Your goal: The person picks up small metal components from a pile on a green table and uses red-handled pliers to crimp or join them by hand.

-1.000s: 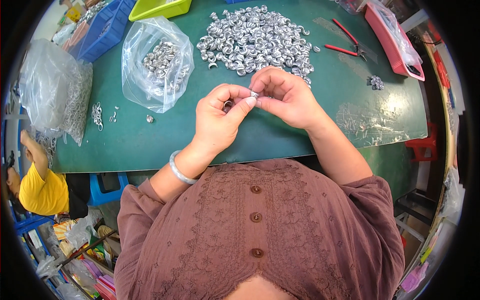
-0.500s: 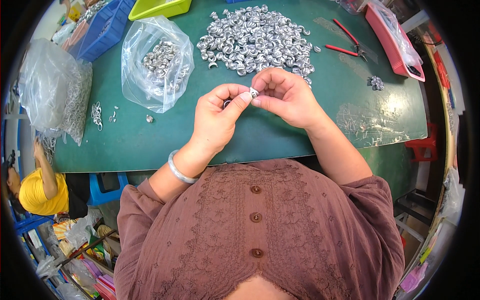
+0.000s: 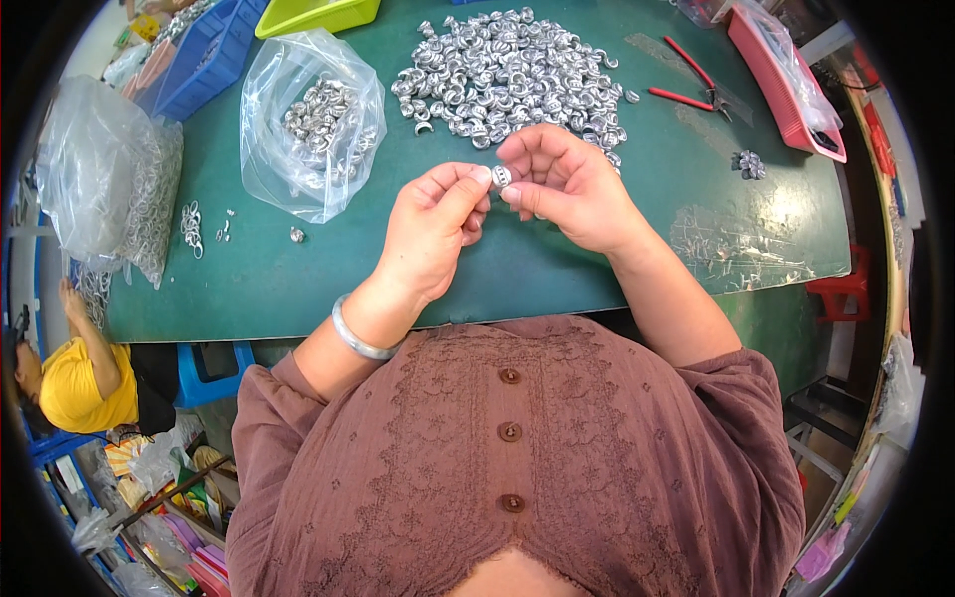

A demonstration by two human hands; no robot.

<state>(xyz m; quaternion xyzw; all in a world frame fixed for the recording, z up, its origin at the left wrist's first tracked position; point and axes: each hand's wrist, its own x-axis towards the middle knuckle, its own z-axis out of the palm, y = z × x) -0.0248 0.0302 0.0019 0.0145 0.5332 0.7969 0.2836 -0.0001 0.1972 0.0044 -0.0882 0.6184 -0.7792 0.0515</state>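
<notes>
A small round silver bead (image 3: 501, 177) with dark markings is held up over the green table, between my two hands. My left hand (image 3: 433, 224) pinches its left side with thumb and forefinger, the other fingers curled under. My right hand (image 3: 572, 189) has its thumb tip against the bead's lower right and its curled forefinger just above it. Beyond my hands spreads a large pile of open silver crescent-shaped bead covers (image 3: 512, 75). To the left, a clear plastic bag (image 3: 261, 139) holds more silver pieces. A single silver piece (image 3: 296, 235) lies near the bag.
Red-handled pliers (image 3: 686, 101) and a small silver cluster (image 3: 748, 165) lie at right, near a pink basket (image 3: 771, 70). A bag of metal rings (image 3: 149, 199) stands left, beside blue (image 3: 204, 70) and lime-green bins (image 3: 318, 17). A person in yellow (image 3: 85, 383) is at far left.
The bead has turned and shows more of its marked face. My right fingers have loosened around it, and my left fingertips have shifted slightly left and up.
</notes>
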